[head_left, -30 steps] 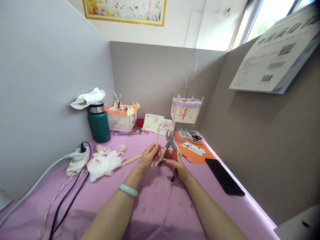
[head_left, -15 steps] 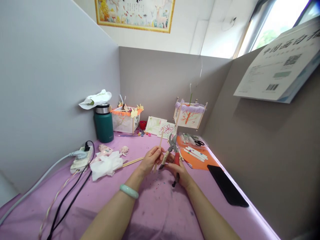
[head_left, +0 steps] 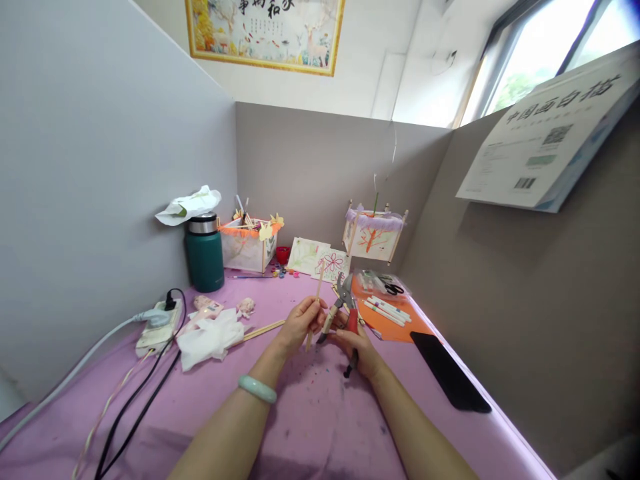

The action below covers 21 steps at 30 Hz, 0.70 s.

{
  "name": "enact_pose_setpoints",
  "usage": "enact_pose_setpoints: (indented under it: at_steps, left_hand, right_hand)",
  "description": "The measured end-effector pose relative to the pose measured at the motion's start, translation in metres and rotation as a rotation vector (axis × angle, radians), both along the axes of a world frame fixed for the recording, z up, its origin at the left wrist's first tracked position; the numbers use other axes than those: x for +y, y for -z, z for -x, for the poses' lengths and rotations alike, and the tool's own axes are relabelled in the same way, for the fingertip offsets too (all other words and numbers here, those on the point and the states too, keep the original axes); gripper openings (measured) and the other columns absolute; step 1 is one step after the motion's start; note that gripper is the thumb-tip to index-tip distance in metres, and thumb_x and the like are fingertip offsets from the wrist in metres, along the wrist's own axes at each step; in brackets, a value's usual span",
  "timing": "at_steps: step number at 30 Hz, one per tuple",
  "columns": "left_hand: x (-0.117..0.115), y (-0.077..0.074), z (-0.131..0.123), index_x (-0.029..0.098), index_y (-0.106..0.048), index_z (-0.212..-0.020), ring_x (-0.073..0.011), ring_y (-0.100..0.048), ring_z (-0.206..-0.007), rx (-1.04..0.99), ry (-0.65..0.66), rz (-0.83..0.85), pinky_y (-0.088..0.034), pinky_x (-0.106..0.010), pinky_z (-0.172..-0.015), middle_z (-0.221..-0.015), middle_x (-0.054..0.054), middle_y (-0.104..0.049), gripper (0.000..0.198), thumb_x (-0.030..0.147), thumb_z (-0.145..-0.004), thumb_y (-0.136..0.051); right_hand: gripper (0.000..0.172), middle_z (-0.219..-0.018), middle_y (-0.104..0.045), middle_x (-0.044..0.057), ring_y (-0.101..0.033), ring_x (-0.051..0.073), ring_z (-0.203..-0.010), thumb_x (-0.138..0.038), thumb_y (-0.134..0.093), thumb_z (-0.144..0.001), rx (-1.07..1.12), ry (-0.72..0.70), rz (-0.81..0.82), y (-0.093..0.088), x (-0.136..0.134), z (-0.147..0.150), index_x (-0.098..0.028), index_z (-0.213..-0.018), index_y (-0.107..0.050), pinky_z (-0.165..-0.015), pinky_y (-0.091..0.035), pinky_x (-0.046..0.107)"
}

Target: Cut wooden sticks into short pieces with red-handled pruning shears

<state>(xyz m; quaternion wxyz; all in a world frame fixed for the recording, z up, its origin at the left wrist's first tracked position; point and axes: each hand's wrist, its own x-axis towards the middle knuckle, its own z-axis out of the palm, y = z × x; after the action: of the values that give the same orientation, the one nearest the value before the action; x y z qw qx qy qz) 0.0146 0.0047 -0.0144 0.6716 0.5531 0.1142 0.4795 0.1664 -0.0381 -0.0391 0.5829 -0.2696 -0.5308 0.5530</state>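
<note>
The wooden stick [head_left: 316,305] stands nearly upright above the middle of the purple table cover [head_left: 320,427], pinched between the fingers of the left hand [head_left: 300,323], whose grip is closed around its lower part. From the left edge: a white power strip [head_left: 156,327] lies by the grey partition with a black plug in it, and cables run from it toward the near edge. A crumpled white tissue [head_left: 210,337] rests just beside the strip, and a second stick [head_left: 263,329] lies flat next to the tissue. Behind these stands a green flask [head_left: 205,253] with a white wad on its lid, and next to it an orange-trimmed paper box [head_left: 247,243]. The left wrist carries a pale green bangle [head_left: 257,389]. To the right of the upright stick, the right hand [head_left: 357,347] is clenched around the red and black handles of a pair of cutters [head_left: 343,310]; the metal blades point up and toward the stick, close beside it; whether they touch it cannot be told. Farther back hangs a small paper lantern [head_left: 373,233] above two flower drawings. To the right lies an orange sheet [head_left: 395,323] bearing white markers, and nearest the right partition a black phone [head_left: 450,370] lies flat.
</note>
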Motion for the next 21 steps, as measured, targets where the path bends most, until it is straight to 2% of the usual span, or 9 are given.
enact_pose_setpoints:
  at_steps: [7,21]
  left_hand:
    - [0.0007,-0.0011,0.0002,0.016,-0.053,-0.088,-0.0048,-0.034,-0.046,0.012,0.005,-0.003,-0.025,-0.021,-0.047,-0.058,0.005,-0.046,0.026,0.042,-0.086,-0.051]
    - [0.0002,-0.003,-0.0012,0.016,-0.054,-0.087,-0.0051,-0.035,-0.046,0.023,0.018,0.017,-0.027,-0.02,-0.048,-0.058,0.005,-0.046,0.028,0.043,-0.084,-0.054]
  right_hand:
    - [0.046,-0.114,-0.062,0.007,-0.053,0.028,-0.111,-0.02,-0.063,-0.072,0.014,0.011,0.02,-0.0016,-0.001,0.0019,-0.024,-0.117,-0.057,-0.094,-0.041,0.046]
    - [0.038,-0.115,-0.061,0.007,-0.056,0.027,-0.105,-0.019,-0.058,-0.074,-0.014,-0.039,-0.012,-0.0075,-0.0012,0.0024,-0.021,-0.111,-0.06,-0.092,-0.043,0.045]
